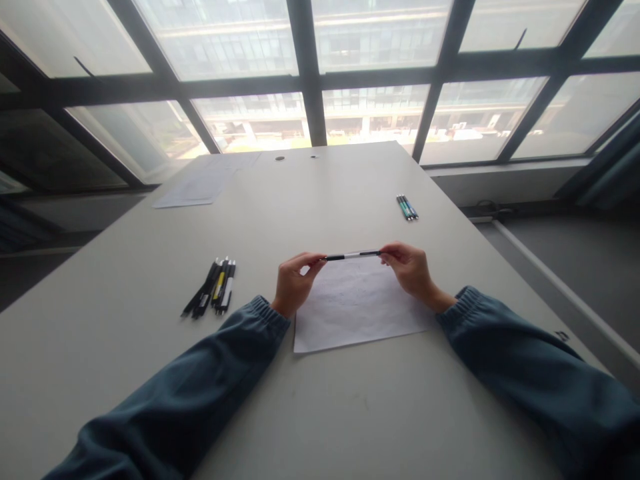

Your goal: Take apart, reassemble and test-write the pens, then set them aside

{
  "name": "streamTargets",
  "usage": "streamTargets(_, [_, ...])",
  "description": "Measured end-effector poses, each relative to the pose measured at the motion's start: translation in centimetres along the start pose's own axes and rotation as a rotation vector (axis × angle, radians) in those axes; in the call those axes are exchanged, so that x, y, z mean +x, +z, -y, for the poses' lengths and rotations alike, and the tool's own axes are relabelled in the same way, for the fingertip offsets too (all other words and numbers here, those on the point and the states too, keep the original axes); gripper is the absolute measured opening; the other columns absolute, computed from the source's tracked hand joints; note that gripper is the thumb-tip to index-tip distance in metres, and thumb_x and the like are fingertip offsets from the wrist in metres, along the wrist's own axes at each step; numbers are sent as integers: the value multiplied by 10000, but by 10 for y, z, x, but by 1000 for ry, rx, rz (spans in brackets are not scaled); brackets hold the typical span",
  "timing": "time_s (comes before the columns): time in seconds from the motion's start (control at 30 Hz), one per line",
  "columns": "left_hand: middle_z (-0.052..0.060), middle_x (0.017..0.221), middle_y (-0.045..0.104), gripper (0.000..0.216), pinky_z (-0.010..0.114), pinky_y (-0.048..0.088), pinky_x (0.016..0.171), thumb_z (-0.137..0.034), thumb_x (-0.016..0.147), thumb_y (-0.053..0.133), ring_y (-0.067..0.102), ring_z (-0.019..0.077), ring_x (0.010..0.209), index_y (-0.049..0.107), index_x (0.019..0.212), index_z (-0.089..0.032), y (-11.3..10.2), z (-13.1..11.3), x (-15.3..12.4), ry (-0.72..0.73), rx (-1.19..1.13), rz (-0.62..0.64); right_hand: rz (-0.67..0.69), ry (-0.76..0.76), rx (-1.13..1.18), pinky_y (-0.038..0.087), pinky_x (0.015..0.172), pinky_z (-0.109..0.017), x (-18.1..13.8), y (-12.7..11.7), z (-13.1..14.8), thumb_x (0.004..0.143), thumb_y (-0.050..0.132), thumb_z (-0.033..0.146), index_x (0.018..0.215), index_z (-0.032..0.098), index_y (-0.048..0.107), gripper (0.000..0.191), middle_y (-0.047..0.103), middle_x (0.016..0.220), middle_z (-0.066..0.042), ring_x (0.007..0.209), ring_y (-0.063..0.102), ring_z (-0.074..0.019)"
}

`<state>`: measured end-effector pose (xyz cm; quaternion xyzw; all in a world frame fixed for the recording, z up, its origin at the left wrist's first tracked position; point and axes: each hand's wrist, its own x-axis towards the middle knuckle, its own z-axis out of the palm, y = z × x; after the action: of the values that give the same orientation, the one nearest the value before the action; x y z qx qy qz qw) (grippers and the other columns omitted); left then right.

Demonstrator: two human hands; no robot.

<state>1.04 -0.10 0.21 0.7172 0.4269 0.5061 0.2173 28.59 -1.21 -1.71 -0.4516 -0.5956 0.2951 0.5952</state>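
A black and white pen [351, 255] is held level above a white sheet of paper [357, 313] on the grey table [320, 413]. My left hand [295, 283] pinches the pen's left end with curled fingers. Its right end is pinched by my right hand [411, 268]. Both sleeves are dark blue. The paper carries faint marks.
Several black pens [213, 288], one with yellow, lie bunched on the table to the left. Two or three blue-green pens [407, 207] lie at the far right. More sheets of paper [203, 181] rest at the far left corner. Large windows stand behind the table.
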Motion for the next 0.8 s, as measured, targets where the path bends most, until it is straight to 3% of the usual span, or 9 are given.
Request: streamTargets(0.8, [65,882,779,196,308,573,778,-362,873,725,712,177,782,785,967,-201,-2,3,-1,-14,-13,1,14,4,-19,563,654,-309,-2,1,5,838,726,385,858,186,726,200,707,733,-25,637,654,-159])
